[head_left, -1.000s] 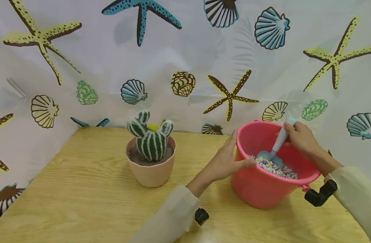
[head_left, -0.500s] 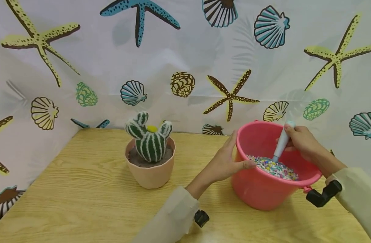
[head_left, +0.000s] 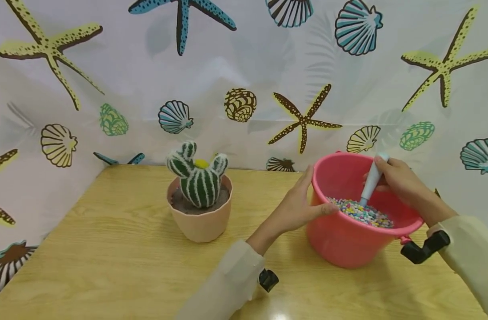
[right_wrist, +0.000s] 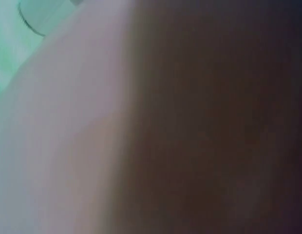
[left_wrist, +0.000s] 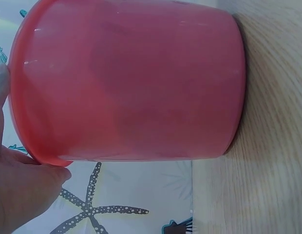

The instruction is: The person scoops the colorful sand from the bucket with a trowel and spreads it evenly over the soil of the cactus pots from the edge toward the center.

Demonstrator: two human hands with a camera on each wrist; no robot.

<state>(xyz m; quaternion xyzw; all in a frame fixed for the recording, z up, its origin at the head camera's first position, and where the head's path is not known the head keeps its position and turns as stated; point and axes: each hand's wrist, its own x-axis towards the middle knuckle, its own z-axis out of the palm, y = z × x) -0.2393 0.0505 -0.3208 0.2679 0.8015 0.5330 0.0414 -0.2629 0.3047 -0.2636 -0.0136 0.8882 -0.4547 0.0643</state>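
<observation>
In the head view, a pink bucket (head_left: 344, 249) stands on the table at the right, partly filled with small multicoloured beads (head_left: 364, 213). My right hand (head_left: 400, 180) grips the light blue handle of a small shovel (head_left: 372, 182) inside it. The shovel slants down, its blade hidden under the beads. My left hand (head_left: 298, 206) rests against the bucket's left side, thumb and straight fingers spread at the rim. From the left wrist, the bucket's outer wall (left_wrist: 136, 83) fills most of the picture, with that hand (left_wrist: 24, 190) at its rim. The right wrist view is blurred and mostly blocked.
A knitted-looking cactus (head_left: 200, 186) sits in a peach pot (head_left: 200, 226) left of the bucket. Both stand on a wood-grain table (head_left: 120, 249). A white cloth (head_left: 212, 66) printed with starfish and shells hangs behind it.
The shovel's grey-blue blade, showing on top of the beads a second ago, has sunk into them. More bright beads show around it. My left hand keeps its place on the bucket.
</observation>
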